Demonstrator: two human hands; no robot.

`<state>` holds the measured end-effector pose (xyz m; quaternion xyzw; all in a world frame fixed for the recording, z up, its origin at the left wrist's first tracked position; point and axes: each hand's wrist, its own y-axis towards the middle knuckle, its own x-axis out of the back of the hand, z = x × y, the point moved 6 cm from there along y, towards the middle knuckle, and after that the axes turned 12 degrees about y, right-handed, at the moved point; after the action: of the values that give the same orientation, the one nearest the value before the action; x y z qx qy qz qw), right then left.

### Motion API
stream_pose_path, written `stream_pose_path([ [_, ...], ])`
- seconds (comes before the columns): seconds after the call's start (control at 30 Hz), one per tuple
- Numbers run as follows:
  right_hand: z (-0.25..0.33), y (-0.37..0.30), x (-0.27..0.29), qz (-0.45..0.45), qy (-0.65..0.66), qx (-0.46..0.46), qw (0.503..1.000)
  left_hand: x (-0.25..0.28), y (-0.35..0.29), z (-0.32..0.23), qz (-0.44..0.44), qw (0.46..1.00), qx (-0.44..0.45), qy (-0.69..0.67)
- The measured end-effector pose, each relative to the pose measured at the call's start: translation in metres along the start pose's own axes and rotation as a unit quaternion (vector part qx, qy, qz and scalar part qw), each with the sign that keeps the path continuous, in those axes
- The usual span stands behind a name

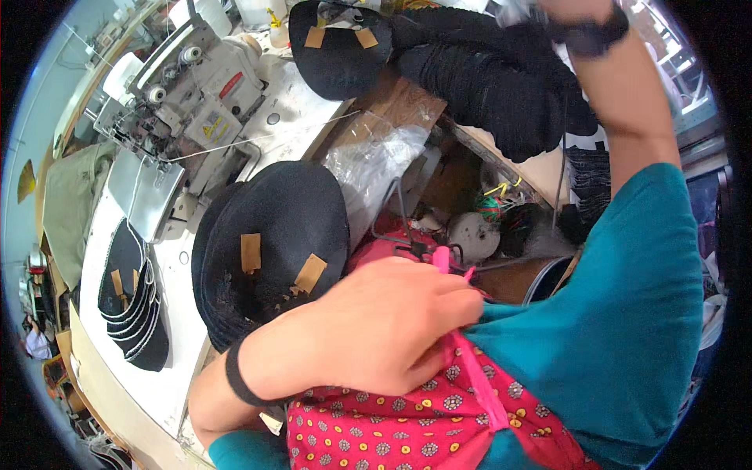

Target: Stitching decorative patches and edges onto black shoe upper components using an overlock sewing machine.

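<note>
My left hand (pixel 376 321), with a black band at the wrist, is closed at my chest around the pink strap (pixel 484 392) of a red flower-patterned apron (pixel 376 439). At the top right my right arm is raised. My right hand (pixel 578 9) is smeared and cut off by the upper edge, above a dark wristwatch (pixel 591 33); its fingers are hidden. Just beyond my left hand lies a stack of curved black felt pieces (pixel 301 211) with two tan tape strips (pixel 251 253) on top.
An overlock sewing machine (pixel 200 98) stands on the white table at the left, thread running from it. Black pieces with white-stitched edges (pixel 129 298) lie before it. Farther off are a taped black piece (pixel 337 66), a heap of black fabric (pixel 501 94) and clear plastic (pixel 376 164).
</note>
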<state>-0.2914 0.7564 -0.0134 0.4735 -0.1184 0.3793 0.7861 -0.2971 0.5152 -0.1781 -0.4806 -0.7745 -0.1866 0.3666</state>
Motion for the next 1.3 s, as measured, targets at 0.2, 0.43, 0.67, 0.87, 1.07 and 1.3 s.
stream_pose_path([
  [0.2,0.041,-0.176,-0.117,0.572,0.038,-0.249,0.78,-0.004,-0.041,0.021,-0.232,0.972,0.043,-0.018],
  [0.43,0.055,-0.246,-0.144,0.284,0.257,-0.394,0.835,-0.006,-0.033,0.016,-0.308,0.947,0.008,0.087],
  [0.67,0.054,-0.263,-0.141,0.43,0.321,-0.361,0.762,-0.004,-0.027,0.011,-0.347,0.921,-0.041,0.173],
  [0.87,0.056,-0.337,-0.093,0.623,-0.002,-0.404,0.67,-0.003,-0.032,0.001,-0.337,0.917,-0.061,0.202],
  [1.07,0.018,-0.14,-0.02,0.233,-0.358,-0.242,0.871,0.029,-0.09,0.008,-0.399,0.896,0.092,0.174],
  [1.3,0.005,0.021,-0.041,-0.031,0.054,-0.024,0.998,0.032,-0.294,0.096,-0.613,0.659,0.434,0.046],
])
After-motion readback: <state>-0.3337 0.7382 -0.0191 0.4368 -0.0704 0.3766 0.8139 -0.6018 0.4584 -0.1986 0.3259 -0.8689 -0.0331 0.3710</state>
